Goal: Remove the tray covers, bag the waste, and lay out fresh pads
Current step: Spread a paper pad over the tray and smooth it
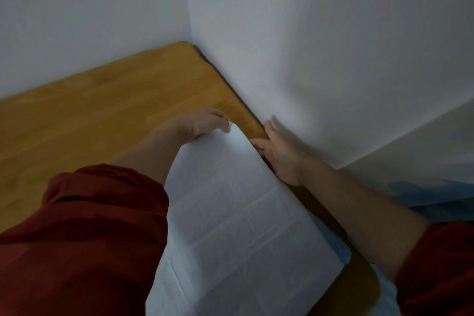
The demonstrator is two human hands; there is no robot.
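While our left hand (202,123) pinches the far corner of the white pad (238,226), curling it up off the wooden worktop (102,110), its long axis runs from us twd the wall corner; right hand (279,154), fingers straight, touches its rt edge.

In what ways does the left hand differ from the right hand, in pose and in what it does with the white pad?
The left hand curls its fingers round the raised far corner of the white pad; the right hand has straight fingers and grips nothing. The left hand is above the wooden table; the right hand lies at its edge, beside the wall. Both arms wear red sleeves.
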